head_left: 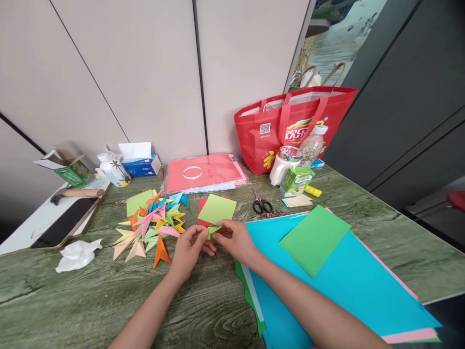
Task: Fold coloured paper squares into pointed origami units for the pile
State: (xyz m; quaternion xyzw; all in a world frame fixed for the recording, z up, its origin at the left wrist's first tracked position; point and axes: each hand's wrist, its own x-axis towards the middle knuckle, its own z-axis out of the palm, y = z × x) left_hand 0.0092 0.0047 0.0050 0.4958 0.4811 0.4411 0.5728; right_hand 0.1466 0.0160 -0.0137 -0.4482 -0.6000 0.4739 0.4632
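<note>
A small folded piece of green paper (212, 230) is pinched between both hands above the middle of the table. My left hand (192, 247) is closed on its left side, thumb and fingers together. My right hand (236, 240) grips its right side; the fingers partly hide the folds. Just beyond the hands lies a light green paper square (218, 208) over a red one. To the left is a pile of folded paper pieces (154, 220) in orange, pink, yellow, blue and green. A larger green square (315, 240) rests on blue sheets (348, 291) at the right.
Black-handled scissors (262, 205) lie beyond my right hand. A red bag (269, 140), a white mug (280, 167), a green carton (298, 181) and a plastic bottle (313, 144) stand at the back right. A phone (65, 223) and crumpled tissue (78, 255) lie left.
</note>
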